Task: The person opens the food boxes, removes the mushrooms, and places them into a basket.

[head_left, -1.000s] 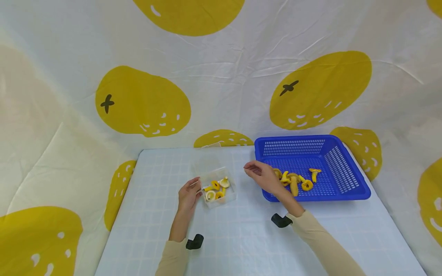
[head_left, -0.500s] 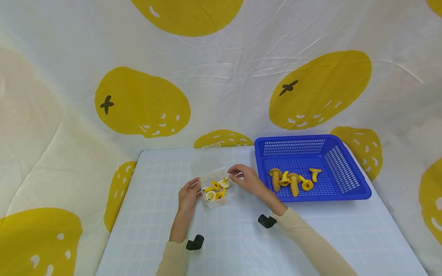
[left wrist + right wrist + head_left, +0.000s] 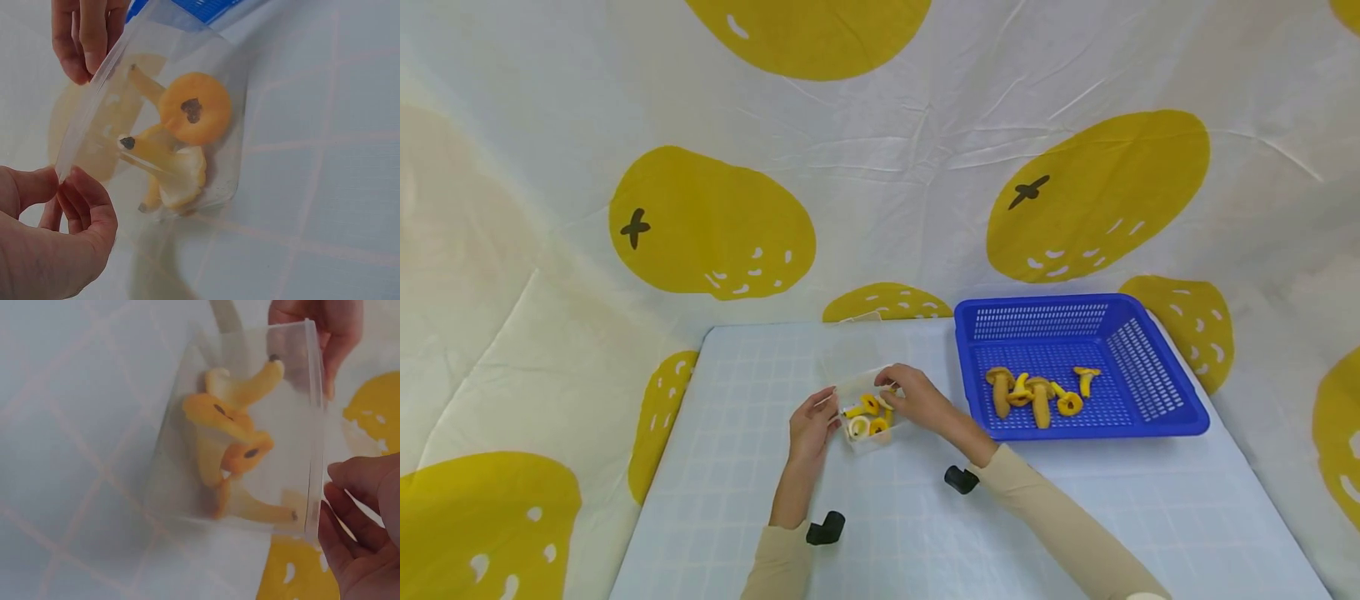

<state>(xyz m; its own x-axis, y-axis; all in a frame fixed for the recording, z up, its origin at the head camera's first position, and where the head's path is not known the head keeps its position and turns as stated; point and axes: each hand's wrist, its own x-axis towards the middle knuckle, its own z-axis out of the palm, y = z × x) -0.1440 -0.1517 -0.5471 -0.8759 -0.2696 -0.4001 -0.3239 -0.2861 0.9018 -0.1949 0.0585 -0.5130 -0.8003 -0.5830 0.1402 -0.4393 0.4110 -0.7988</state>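
A clear plastic box [image 3: 871, 443] stands on the table with several yellow chanterelle mushrooms [image 3: 195, 107] in it. My left hand [image 3: 809, 425] pinches the box's left rim between thumb and fingers, as the left wrist view also shows. Over the right side of the box is my right hand [image 3: 917, 400], its loosely bent fingers at the rim. In the right wrist view, thumb and fingertips [image 3: 334, 472] sit close by the rim, with nothing seen between them. Whether they touch the rim is hard to tell. Part of a pale mushroom is hidden under this hand.
To the right stands a blue slotted basket [image 3: 1084, 434] holding brown thick-stemmed mushrooms [image 3: 1041, 404] and yellow ones [image 3: 1070, 403]. Behind the box lies a transparent lid [image 3: 852, 350]. A patterned cloth [image 3: 895, 217] hangs directly behind the table.
My right hand has moved left, away from the basket, to the box's right side. My left hand has stayed on the left rim. The brown mushroom it covered in the basket now shows.
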